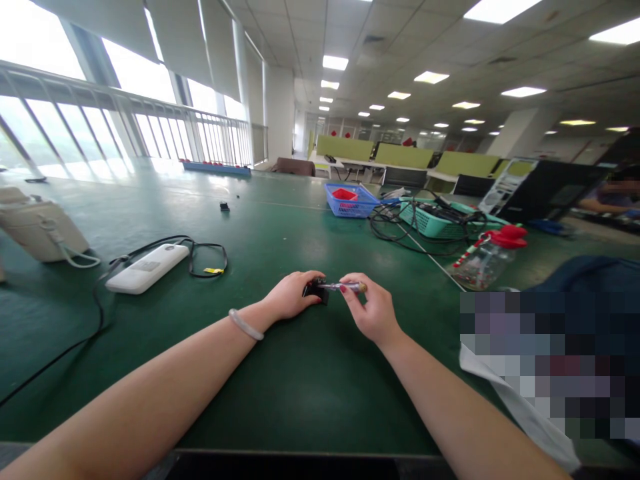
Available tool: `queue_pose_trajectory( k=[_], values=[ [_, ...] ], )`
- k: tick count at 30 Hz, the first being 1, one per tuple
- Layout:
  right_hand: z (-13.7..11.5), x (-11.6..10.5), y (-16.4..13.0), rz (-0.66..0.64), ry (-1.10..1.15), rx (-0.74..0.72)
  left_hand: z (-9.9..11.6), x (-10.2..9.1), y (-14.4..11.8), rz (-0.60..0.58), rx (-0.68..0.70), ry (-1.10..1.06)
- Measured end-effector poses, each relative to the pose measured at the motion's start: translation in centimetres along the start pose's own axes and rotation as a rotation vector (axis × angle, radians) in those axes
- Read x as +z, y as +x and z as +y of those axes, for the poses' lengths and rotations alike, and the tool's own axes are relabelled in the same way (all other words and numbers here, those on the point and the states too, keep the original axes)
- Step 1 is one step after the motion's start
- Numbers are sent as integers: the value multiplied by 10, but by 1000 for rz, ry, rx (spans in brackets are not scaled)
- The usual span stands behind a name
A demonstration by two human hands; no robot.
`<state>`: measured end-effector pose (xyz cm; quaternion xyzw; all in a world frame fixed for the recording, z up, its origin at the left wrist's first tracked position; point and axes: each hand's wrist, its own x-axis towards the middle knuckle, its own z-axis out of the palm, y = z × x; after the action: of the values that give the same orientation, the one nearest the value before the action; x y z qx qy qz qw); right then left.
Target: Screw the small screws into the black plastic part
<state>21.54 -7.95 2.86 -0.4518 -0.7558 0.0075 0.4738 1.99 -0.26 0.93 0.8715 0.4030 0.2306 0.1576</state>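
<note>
My left hand is closed around a small black block-like part over the green table. From the right, my right hand grips a screwdriver by its clear handle, thumb and fingers wrapped round it. The shaft points left, and its tip meets the black part; whether it sits in a screw is too small to tell. A pale bracelet circles my left wrist. Farther up the table lies another small black piece, apart from both hands.
On the left, a white power bank lies beside a black cable and a beige bag. Toward the right are a blue basket, a teal basket with cables, a red-lidded bottle and dark cloth.
</note>
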Motion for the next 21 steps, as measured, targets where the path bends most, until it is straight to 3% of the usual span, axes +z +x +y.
queue_pose_trajectory(
  k=[9, 13, 17, 19, 21],
  values=[
    [28, 8, 0, 116, 282, 308, 1, -1, -1, -13, 15, -19],
    [30, 7, 1, 155, 296, 318, 0, -1, -1, -13, 11, -6],
    [3, -14, 9, 178, 140, 102, -1, 1, -1, -5, 19, 13],
    [-27, -28, 12, 176, -13, -96, -2, 3, -1, 0, 19, 11],
    [-64, -36, 9, 81, -135, -315, -3, 5, -1, 4, 17, -2]
  ],
)
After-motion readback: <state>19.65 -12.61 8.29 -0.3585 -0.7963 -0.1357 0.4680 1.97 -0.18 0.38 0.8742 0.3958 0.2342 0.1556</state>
